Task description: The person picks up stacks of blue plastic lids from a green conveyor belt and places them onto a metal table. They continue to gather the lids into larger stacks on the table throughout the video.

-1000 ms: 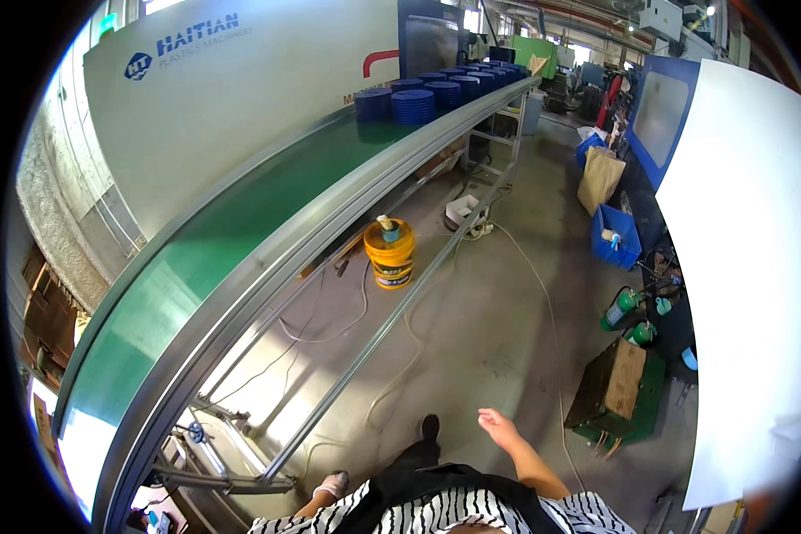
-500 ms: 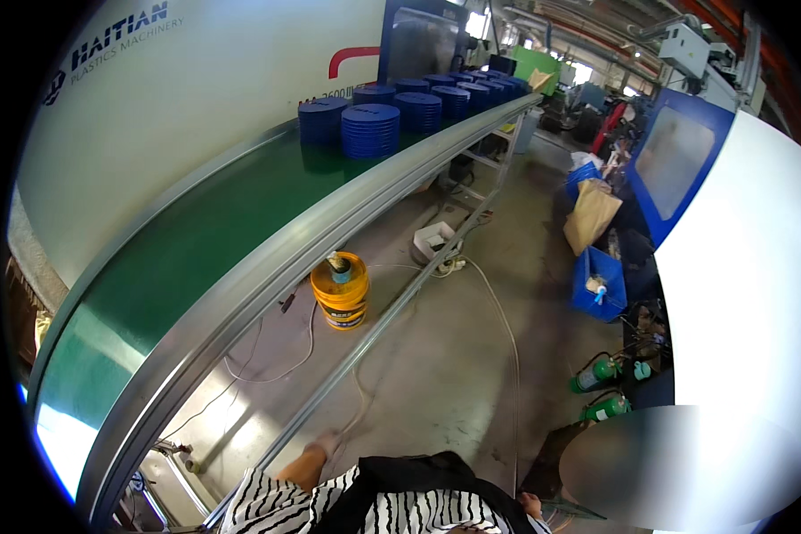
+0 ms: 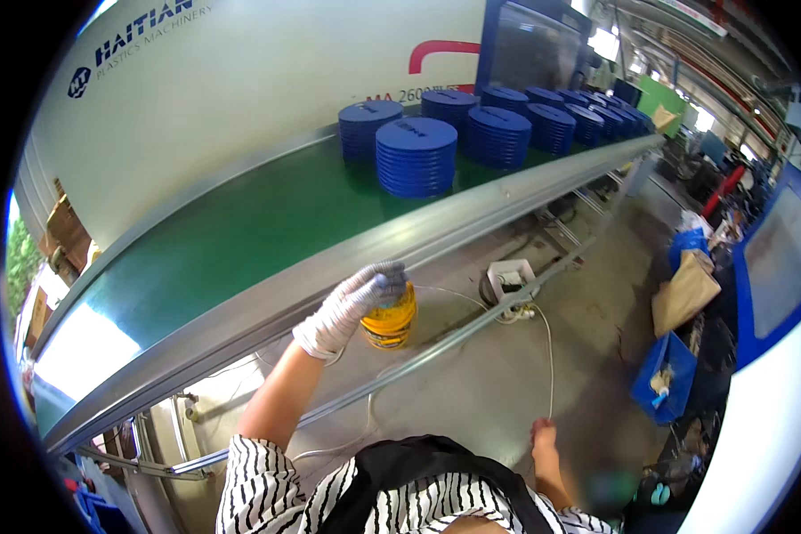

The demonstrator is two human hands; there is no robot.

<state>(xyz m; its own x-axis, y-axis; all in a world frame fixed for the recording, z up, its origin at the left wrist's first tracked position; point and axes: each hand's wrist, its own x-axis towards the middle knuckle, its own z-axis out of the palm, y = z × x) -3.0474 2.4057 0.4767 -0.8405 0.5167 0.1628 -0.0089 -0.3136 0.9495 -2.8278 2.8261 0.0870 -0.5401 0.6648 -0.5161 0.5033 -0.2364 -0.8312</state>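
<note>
My left hand [image 3: 351,307], in a pale glove with greyish fingertips, reaches up beside the metal rail [image 3: 458,227] of a conveyor. Its fingers are loosely bent and nothing shows in them. From this angle the hand covers part of a yellow bucket [image 3: 390,327] standing on the floor. Low on the right, my right hand [image 3: 543,433] hangs beside my body; its fingers are too small and blurred to read. Stacks of round, ribbed blue discs [image 3: 416,158] stand in rows on the green conveyor belt [image 3: 267,218], ahead of my left hand.
A lower metal bar [image 3: 454,329] runs along the conveyor frame. On the floor are a white box [image 3: 511,278] and a trailing cable [image 3: 547,351]. A blue crate [image 3: 666,378] and a brown paper bag [image 3: 685,294] stand right, near a blue-framed machine door [image 3: 779,267].
My left hand has come up into view beside the conveyor rail. My right hand shows further up and out. The view has shifted, bringing the disc stacks nearer and further right.
</note>
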